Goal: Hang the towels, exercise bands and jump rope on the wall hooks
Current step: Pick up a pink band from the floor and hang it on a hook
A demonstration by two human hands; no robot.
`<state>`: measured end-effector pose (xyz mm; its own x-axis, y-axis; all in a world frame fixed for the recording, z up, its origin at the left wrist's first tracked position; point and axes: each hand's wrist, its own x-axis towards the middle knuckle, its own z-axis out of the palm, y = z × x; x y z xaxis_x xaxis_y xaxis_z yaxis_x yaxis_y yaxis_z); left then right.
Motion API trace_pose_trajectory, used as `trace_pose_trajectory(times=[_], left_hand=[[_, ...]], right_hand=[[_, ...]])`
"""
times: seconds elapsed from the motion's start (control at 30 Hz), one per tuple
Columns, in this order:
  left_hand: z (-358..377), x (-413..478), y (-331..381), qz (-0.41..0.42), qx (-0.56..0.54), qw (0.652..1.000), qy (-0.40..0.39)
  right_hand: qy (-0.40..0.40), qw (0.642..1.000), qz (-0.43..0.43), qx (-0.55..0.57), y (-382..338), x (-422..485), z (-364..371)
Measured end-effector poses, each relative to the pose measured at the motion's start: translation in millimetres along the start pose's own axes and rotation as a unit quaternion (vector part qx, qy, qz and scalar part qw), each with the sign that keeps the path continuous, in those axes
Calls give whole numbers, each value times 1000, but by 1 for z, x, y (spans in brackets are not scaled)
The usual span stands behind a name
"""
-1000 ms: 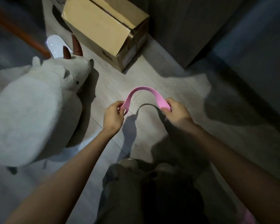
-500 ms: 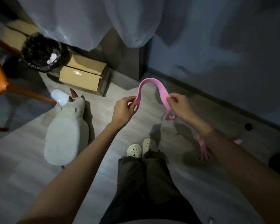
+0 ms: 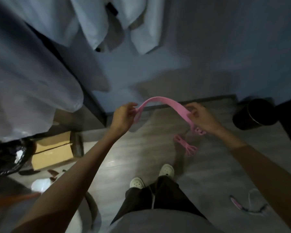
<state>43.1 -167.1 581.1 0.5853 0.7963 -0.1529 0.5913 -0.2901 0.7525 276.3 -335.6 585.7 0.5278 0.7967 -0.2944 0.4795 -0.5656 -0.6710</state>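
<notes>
I hold a pink exercise band (image 3: 165, 105) arched between both hands at chest height in front of the wall. My left hand (image 3: 124, 115) pinches its left end and my right hand (image 3: 202, 118) grips its right end, where a bunch of the band hangs down. A second pink band or cord (image 3: 186, 147) lies on the floor below my right hand. The jump rope (image 3: 247, 205) with a pink handle lies on the floor at the lower right. Two pale towels (image 3: 141, 26) hang on the wall above, with a dark hook (image 3: 111, 8) between them.
A white curtain (image 3: 29, 68) hangs at the left. A cardboard box (image 3: 52, 152) and a black bin (image 3: 5, 158) with a liner stand at the lower left. A black cylindrical bin (image 3: 254, 115) stands at the right by the wall. My feet (image 3: 151, 177) are on the wood floor.
The view has risen from the floor to the wall; hanging towels and a hook now show. Both hands have lifted the pink band and spread it wider apart.
</notes>
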Motion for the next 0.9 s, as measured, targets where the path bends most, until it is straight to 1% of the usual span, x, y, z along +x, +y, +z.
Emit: trace_pose_trajectory(times=[0.07,0.17,0.23,0.3,0.37,0.4,0.47,0.53,0.6,0.73,0.8,0.9], left_hand=[[14,9,39,73,24,997,-14],[42,21,103,199,76,976,-46],[65,27,146,278,92,952,-87],[90,27,187,345,93,925,-129],[115,25,227,386,111,902,-156],[127,23,245,394,115,898,-159],[145,22,276,393,91,902,-153],[155,26,303,390,69,909,-130],[157,34,328,388,57,914,-103],[143,55,381,400,45,911,-86],[131,70,406,422,49,902,-71],[109,99,441,435,67,897,-46]], right_hand=[[10,999,32,38,24,-17,-22],[6,996,53,71,58,-39,-53],[8,995,41,86,74,-49,-77],[37,993,6,116,85,-55,-105],[64,987,-37,142,90,-59,-135],[69,985,-58,150,93,-58,-150],[51,983,-82,157,95,-57,-177],[39,978,-99,179,99,-54,-200],[53,974,-117,185,101,-47,-222],[108,966,-140,187,84,-24,-263],[128,966,-158,162,69,-11,-286],[125,964,-194,131,46,12,-318]])
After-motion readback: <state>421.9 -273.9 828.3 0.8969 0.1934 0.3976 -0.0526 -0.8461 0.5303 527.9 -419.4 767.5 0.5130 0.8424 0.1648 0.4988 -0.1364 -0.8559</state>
